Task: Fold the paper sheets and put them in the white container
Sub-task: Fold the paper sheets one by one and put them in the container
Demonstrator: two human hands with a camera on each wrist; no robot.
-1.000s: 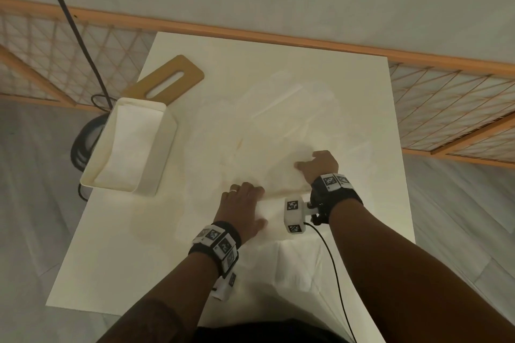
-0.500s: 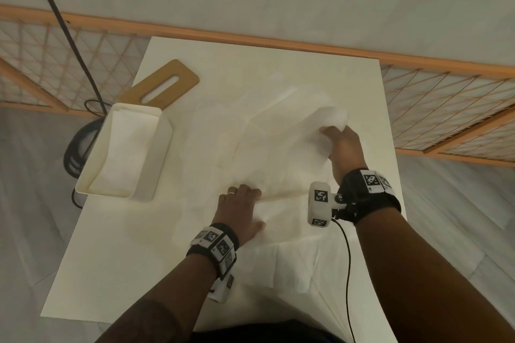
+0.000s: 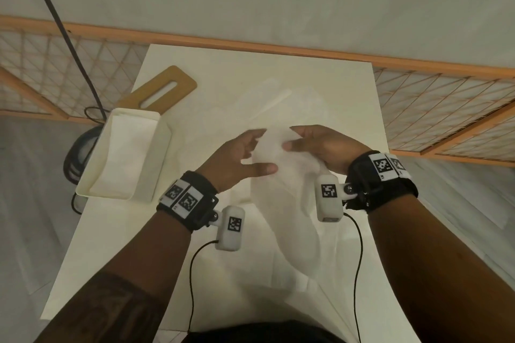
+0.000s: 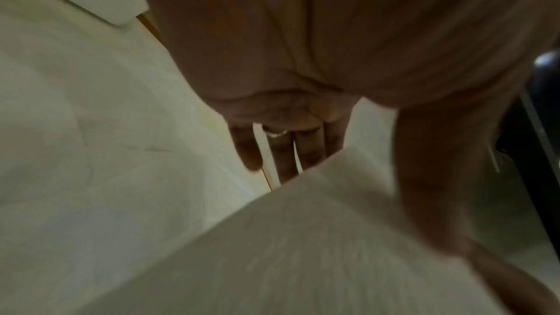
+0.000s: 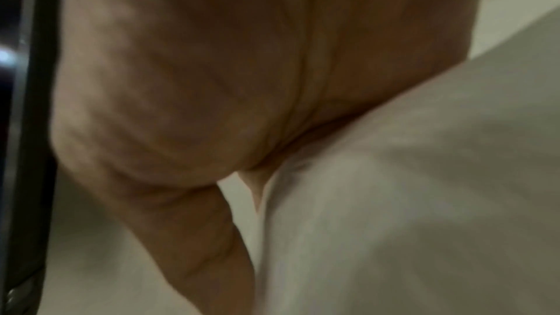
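White paper sheet (image 3: 281, 192) between both hands; cream-white container (image 3: 156, 164) left of the left hand (image 3: 237, 156); tan wooden board (image 3: 167, 86) beyond; black wristbands (image 3: 192, 198) bearing black-and-white square markers.

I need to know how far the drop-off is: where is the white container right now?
In the head view the white container sits at the table's left edge, left of the left hand, with a wooden board behind it.
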